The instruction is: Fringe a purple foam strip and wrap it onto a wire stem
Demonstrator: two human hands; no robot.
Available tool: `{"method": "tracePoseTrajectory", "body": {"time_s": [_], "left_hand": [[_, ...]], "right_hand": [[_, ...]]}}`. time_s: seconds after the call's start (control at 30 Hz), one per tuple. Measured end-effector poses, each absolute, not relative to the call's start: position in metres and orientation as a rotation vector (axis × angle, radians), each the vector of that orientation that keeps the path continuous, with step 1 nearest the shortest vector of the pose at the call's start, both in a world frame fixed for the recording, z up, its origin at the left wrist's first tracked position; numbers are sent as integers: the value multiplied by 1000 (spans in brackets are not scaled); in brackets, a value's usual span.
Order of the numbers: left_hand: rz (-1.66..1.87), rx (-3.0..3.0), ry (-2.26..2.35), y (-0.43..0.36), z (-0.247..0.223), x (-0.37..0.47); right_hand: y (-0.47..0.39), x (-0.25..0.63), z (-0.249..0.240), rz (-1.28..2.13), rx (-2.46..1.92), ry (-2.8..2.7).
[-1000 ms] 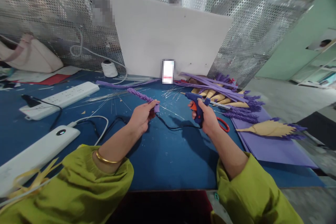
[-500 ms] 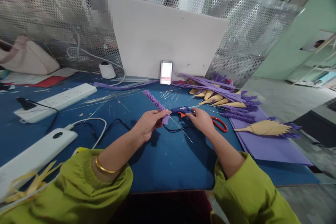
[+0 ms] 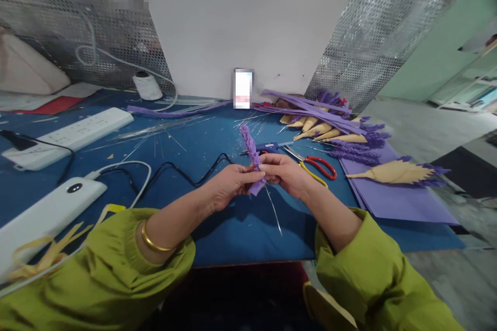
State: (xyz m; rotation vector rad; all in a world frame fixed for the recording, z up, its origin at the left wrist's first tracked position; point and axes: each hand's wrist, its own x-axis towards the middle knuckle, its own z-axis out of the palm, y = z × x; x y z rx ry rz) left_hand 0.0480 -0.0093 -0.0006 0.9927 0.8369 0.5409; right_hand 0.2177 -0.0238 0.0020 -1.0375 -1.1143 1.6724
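A purple paper lavender stem [image 3: 250, 146], fringed at the top and with a flat strip end below, is pinched between both hands above the table. My left hand [image 3: 235, 182] grips it from the left, fingers closed. From the right, my right hand [image 3: 282, 171] closes its fingertips on the same piece. Thin wire [image 3: 275, 212] sticks out below it, down to the right. Just behind my right hand lies a blue glue gun [image 3: 269, 147] on the table. Scissors with red and yellow handles [image 3: 320, 165] rest to the right of that hand.
Purple paper sheets [image 3: 411, 204] carry a wrapped lavender bunch [image 3: 396, 171] at right. More wrapped bunches [image 3: 322, 132] and purple strips lie behind. Two power strips [image 3: 73, 137] stand at left, with a black cord [image 3: 186, 176] crossing the table. A phone [image 3: 243, 88] leans on a white board.
My right hand has let go of the glue gun, which now lies on the table, and has taken hold of the lavender stem. The stem has turned more upright. The view has tilted down.
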Motion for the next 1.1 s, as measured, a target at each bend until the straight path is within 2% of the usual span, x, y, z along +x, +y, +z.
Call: {"method": "tracePoseTrajectory", "body": {"time_s": [0.43,1.1], "left_hand": [[370,1206,754,1,1,38],[464,1234,833,-5,2,44]], "right_hand": [[-20,226,3,1758,-962,-1152],[-22,227,5,1731,-982,-1148]]}}
